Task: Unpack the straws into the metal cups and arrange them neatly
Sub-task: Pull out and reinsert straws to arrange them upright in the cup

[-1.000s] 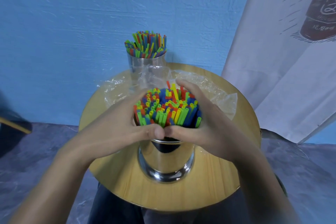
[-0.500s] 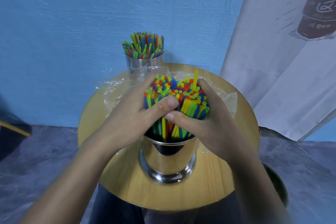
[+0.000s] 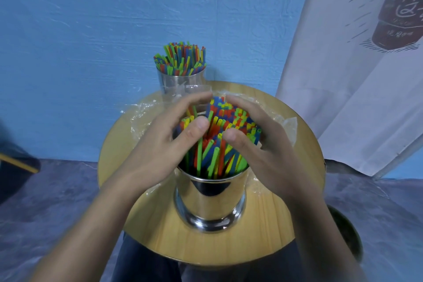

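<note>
Blue wall backs a round wooden worktop carrying two metal cups: the far cup at its back edge is already filled, and the near cup at its middle holds the straws being tidied. The left hand and right hand enclose that bundle, fingers curled round its tops. Next, I judge, the leaning straws need gathering upright and levelling.

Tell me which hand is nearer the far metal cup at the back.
Left. The left hand, curled round the near straws, has its fingers right beside the base of the far cup; the right hand cups the same straws farther to that cup's right.
</note>
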A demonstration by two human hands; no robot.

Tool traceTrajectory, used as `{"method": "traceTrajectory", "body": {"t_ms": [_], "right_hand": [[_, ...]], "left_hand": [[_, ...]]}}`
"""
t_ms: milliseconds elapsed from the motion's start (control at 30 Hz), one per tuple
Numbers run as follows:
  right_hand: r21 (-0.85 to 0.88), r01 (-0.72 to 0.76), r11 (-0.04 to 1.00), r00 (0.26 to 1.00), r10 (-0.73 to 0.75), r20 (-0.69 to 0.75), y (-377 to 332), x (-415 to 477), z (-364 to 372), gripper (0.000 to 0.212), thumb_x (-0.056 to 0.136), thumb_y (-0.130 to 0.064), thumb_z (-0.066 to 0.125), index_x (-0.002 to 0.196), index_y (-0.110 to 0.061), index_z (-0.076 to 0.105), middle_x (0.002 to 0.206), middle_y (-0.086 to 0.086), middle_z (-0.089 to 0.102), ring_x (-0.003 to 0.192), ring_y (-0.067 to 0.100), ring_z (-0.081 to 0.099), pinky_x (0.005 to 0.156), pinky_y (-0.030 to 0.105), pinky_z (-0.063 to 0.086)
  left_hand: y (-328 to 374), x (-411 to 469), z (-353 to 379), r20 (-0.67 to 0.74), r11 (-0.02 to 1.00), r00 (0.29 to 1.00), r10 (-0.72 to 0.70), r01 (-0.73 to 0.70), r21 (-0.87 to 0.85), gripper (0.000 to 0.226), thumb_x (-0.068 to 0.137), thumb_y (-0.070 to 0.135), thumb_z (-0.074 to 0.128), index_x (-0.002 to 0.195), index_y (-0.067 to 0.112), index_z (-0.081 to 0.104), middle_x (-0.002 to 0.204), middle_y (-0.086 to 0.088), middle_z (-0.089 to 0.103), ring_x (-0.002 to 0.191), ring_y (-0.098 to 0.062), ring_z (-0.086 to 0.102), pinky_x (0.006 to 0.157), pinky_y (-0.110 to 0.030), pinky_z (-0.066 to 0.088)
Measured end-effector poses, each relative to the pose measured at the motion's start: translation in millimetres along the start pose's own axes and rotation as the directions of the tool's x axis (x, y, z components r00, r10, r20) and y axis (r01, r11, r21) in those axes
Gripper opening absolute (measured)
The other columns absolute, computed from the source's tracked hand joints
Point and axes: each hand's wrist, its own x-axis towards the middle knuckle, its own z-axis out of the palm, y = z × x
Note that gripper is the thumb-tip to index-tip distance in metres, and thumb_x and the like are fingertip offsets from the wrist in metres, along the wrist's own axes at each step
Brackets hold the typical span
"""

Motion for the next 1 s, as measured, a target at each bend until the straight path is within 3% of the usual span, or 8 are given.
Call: {"method": "traceTrajectory", "body": {"t_ms": [133,233,333,467,567,667,833,1000], "right_hand": [[0.073,-0.032,0.997,0.999,0.032,0.007,1.9,2.2,-1.2,0.092,0.076,-0.078,0.067,0.152,-0.030,0.044,0.140,-0.017,0.058,0.129,0.013,0.060,0.102,0.047,0.055],[0.203,-0.090,0.975,0.995,0.081,0.054,9.0,-4.4,-4.6,0.122,0.066,-0.076,0.078,0.163,-0.031,0.019,0.152,-0.010,0.050,0.134,0.018,0.058,0.106,0.050,0.052],[0.228,-0.146,0.963,0.986,0.122,0.117,12.5,-13.5,-4.8,0.129,0.062,-0.078,0.079,0.164,-0.030,0.014,0.150,-0.016,0.052,0.136,0.016,0.056,0.111,0.052,0.047],[0.243,-0.160,0.957,0.984,0.135,0.116,13.9,-16.9,-1.9,0.116,0.069,-0.076,0.076,0.161,-0.031,0.021,0.144,-0.014,0.058,0.135,0.016,0.057,0.110,0.048,0.048],[0.250,-0.126,0.960,0.991,0.109,0.081,14.6,-19.1,-1.5,0.085,0.077,-0.075,0.066,0.147,-0.035,0.042,0.133,-0.012,0.065,0.127,0.015,0.063,0.100,0.032,0.055],[0.233,-0.153,0.960,0.985,0.129,0.116,22.8,-26.2,-1.4,0.096,0.074,-0.081,0.065,0.146,-0.022,0.044,0.133,-0.012,0.065,0.127,0.015,0.062,0.098,0.024,0.052],[0.161,-0.178,0.971,0.976,0.153,0.158,37.2,-30.9,0.9,0.096,0.067,-0.081,0.072,0.142,-0.028,0.043,0.132,-0.012,0.065,0.127,0.013,0.061,0.104,0.028,0.051],[0.171,-0.224,0.960,0.968,0.198,0.156,53.2,-17.4,-6.8,0.079,0.077,-0.080,0.063,0.136,-0.028,0.060,0.131,-0.011,0.068,0.127,0.013,0.062,0.111,0.042,0.048]], "left_hand": [[1.6,7.7,0.8,-0.030,0.999,0.999,0.039,-0.038,0.038,0.073,0.095,0.073,0.042,0.152,0.028,0.045,0.155,0.012,0.047,0.144,-0.009,0.044,0.115,-0.048,0.041],[1.6,11.9,-2.3,-0.010,0.985,0.999,0.049,-0.046,0.168,0.055,0.099,0.058,0.041,0.142,0.027,0.059,0.149,0.016,0.053,0.142,-0.005,0.045,0.116,-0.042,0.039],[1.6,9.3,-5.7,-0.048,0.979,0.997,0.067,-0.057,0.195,0.050,0.101,0.056,0.041,0.135,0.028,0.064,0.145,0.015,0.057,0.140,-0.007,0.048,0.115,-0.041,0.041],[-2.2,-1.9,-4.5,-0.073,0.993,0.992,0.106,-0.102,0.064,0.073,0.097,0.073,0.036,0.145,0.021,0.054,0.150,0.006,0.055,0.141,-0.019,0.049,0.114,-0.050,0.042],[-8.8,-16.3,-0.6,-0.110,0.998,0.992,0.063,-0.061,0.021,0.096,0.084,0.087,0.039,0.158,0.028,0.033,0.162,0.014,0.038,0.150,-0.011,0.036,0.119,-0.034,0.037],[-16.0,-32.9,5.3,-0.062,0.993,0.997,-0.034,0.027,-0.114,0.119,0.066,0.093,0.055,0.162,0.041,0.010,0.164,0.026,0.025,0.151,-0.003,0.030,0.114,-0.022,0.040],[-18.4,-46.8,21.9,0.026,0.969,0.990,-0.136,0.138,-0.204,0.145,0.051,0.066,0.091,0.154,0.057,-0.011,0.147,0.045,0.036,0.137,0.008,0.046,0.099,-0.006,0.042],[-22.4,-47.6,22.9,-0.071,0.980,0.992,-0.100,0.086,-0.181,0.137,0.055,0.043,0.091,0.153,0.062,-0.002,0.146,0.046,0.034,0.139,0.005,0.045,0.109,-0.019,0.045]]}}
